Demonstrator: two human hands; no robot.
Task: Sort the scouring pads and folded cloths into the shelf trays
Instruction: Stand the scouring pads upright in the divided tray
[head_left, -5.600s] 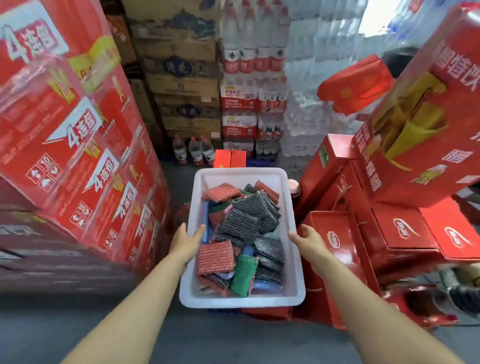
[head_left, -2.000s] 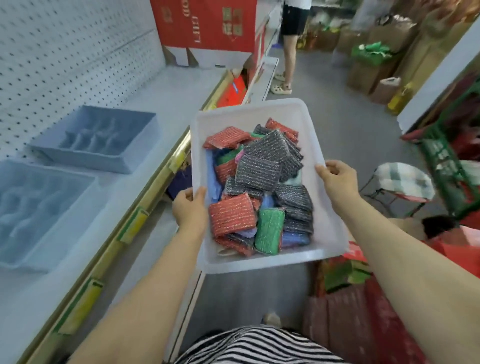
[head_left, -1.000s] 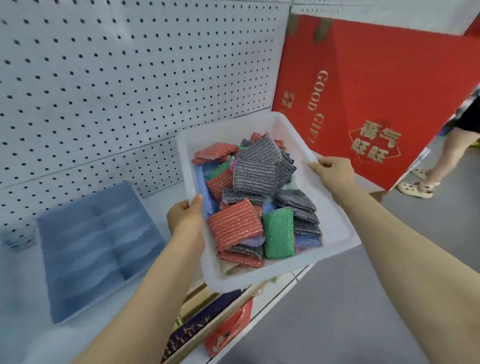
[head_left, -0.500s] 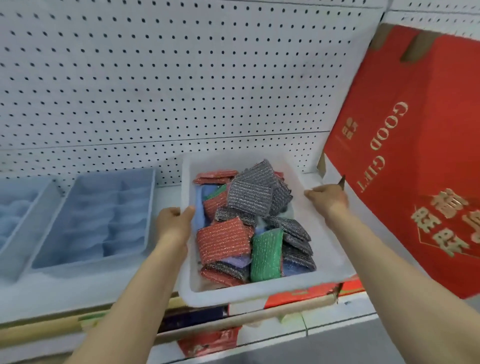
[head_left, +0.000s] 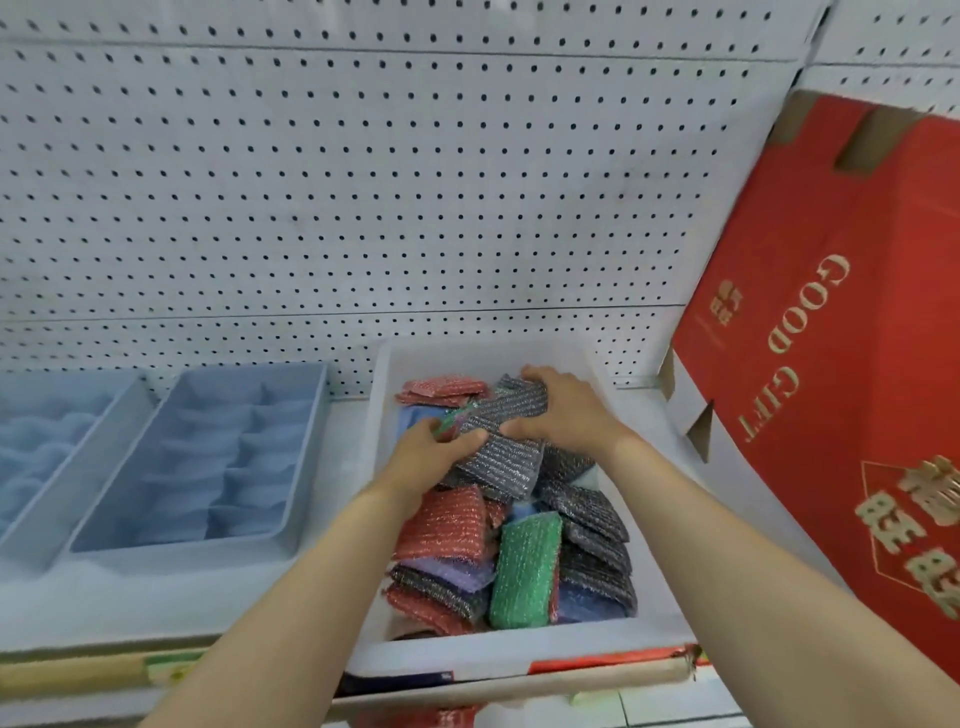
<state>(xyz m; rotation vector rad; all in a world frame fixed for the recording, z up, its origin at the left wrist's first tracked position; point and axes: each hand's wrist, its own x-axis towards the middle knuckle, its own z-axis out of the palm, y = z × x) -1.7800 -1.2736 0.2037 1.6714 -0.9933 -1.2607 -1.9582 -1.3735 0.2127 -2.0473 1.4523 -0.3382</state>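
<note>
A white bin (head_left: 524, 657) rests on the white shelf, full of red, grey and green scouring pads with blue and purple cloths beneath. A green pad (head_left: 524, 571) and a red pad (head_left: 444, 525) lie near the front. Both hands are inside the bin. My left hand (head_left: 421, 460) grips the near edge of a grey scouring pad (head_left: 501, 462). My right hand (head_left: 563, 410) closes over another grey pad (head_left: 522, 397) at the back of the pile. Two blue divided trays (head_left: 208, 457) (head_left: 47, 447) sit on the shelf to the left.
White pegboard (head_left: 363, 182) backs the shelf. A large red gift carton (head_left: 841, 374) leans against it right of the bin. The shelf's front edge (head_left: 78, 670) carries label strips, with more goods on the level below.
The bin has been set down on the shelf beside the blue tray. Both hands let go of its rim and moved into the pile onto grey pads.
</note>
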